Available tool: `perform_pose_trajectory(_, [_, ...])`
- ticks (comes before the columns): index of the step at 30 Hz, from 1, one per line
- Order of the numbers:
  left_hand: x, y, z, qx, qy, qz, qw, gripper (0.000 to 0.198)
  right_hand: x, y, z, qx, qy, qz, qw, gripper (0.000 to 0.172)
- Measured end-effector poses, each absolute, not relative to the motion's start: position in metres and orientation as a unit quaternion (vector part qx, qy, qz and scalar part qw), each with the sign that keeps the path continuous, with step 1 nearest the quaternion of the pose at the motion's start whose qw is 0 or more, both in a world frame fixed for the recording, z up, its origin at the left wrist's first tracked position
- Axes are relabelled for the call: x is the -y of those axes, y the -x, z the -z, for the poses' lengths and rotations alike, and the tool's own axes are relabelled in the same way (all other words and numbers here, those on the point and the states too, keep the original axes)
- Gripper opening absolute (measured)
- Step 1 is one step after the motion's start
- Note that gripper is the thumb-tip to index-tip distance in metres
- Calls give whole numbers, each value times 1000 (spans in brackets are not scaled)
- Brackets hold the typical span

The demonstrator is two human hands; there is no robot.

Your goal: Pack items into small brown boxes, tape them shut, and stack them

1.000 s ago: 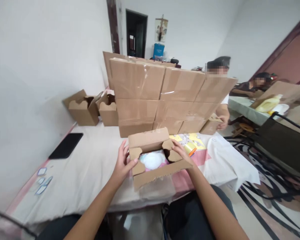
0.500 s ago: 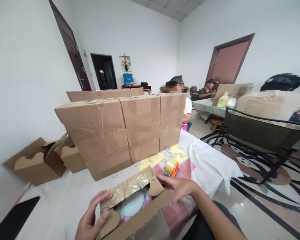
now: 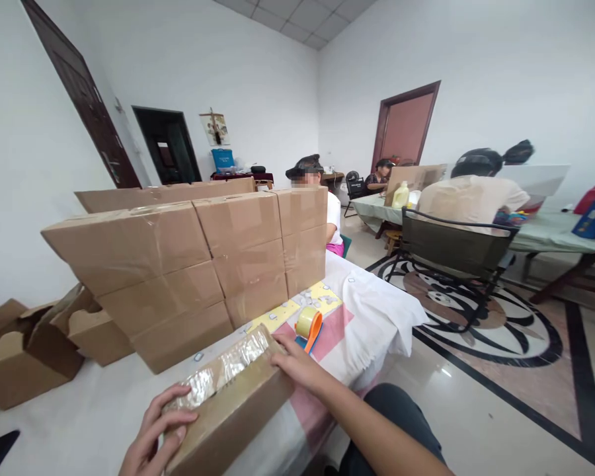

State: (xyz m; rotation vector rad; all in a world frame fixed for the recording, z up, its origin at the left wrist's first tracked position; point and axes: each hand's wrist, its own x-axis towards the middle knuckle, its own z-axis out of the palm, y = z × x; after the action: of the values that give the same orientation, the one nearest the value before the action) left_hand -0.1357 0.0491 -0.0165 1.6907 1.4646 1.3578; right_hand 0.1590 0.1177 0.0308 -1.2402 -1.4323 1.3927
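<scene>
A cardboard box (image 3: 233, 403) lies on the table in front of me with its top flaps folded down. Shiny clear tape runs along its far flap, and its contents are hidden. My left hand (image 3: 161, 426) grips the left end, fingers bent over the top edge. At the right end, my right hand (image 3: 297, 362) holds the corner with its fingers on the top flaps. Just beyond that hand stands an orange tape dispenser (image 3: 313, 328) carrying a roll of yellowish tape.
Stacked closed cartons (image 3: 178, 264) form a wall across the table. Open cartons (image 3: 30, 350) sit at the left. The white tablecloth (image 3: 377, 297) hangs over the right edge. Other people sit beyond, one in a dark chair (image 3: 456, 244) at another table.
The box's flaps have come down over the pink and pale contents, which are now covered. Both hands have stayed at the box's ends. My view has turned to the right.
</scene>
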Motion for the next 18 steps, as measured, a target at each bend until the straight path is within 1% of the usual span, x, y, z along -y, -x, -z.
perform_pose_trajectory(2, [-55, 142, 18, -545, -644, -486, 228, 41, -122, -157, -27, 568, 488, -541, 383, 60])
perform_pose_trajectory(5, [-60, 149, 14, -555, -688, -451, 124, 37, -127, -154, -23, 583, 476, -526, 396, 52])
perform_pose_trajectory(9, [-46, 137, -4, -553, -746, -371, -11, 29, -127, -153, -18, 592, 466, -456, 473, 23])
perform_pose_trajectory(10, [-41, 130, -9, -560, -755, -340, -34, 29, -128, -156, -17, 585, 467, -433, 503, 22])
perform_pose_trajectory(12, [-29, 115, -16, -578, -762, -284, -75, 35, -131, -167, -16, 553, 465, -385, 574, 26])
perform_pose_trajectory(15, [-16, 96, -21, -592, -758, -246, -118, 40, -143, -195, -12, 475, 484, -315, 664, 26])
perform_pose_trajectory(16, [-13, 93, -23, -596, -757, -239, -121, 39, -149, -204, -9, 444, 503, -300, 678, 28])
perform_pose_trajectory(18, [-9, 88, -27, -605, -756, -223, -111, 39, -161, -220, 0, 384, 554, -315, 668, 29])
